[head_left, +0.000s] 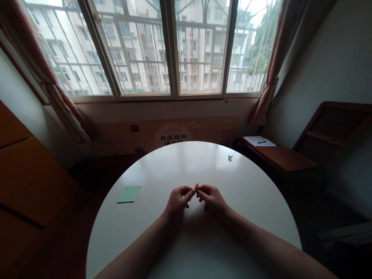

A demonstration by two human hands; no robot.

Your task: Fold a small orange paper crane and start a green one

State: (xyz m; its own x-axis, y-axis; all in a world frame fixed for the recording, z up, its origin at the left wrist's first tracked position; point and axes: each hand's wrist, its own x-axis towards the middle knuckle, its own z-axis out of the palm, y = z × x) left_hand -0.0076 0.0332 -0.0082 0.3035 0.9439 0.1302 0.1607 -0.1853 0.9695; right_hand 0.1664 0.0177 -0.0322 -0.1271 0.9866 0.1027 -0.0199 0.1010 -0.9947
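Paper piece, orange and folded small, sits pinched between left hand and right hand, both closed on it above the white counter. Likely light, thin, crease-prone: grip at the edges, lightly. Green sheet lies apart, left.

Head view, forward-down over table toward window

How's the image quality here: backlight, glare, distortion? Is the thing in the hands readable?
Head view: the bright window is washed out and leaves the side wall dim; head view: a soft sheen lies on the white table; head view: wide-angle bending curves the window frame; the left hand and right hand pinch a small orange piece, in focus but too small to identify.
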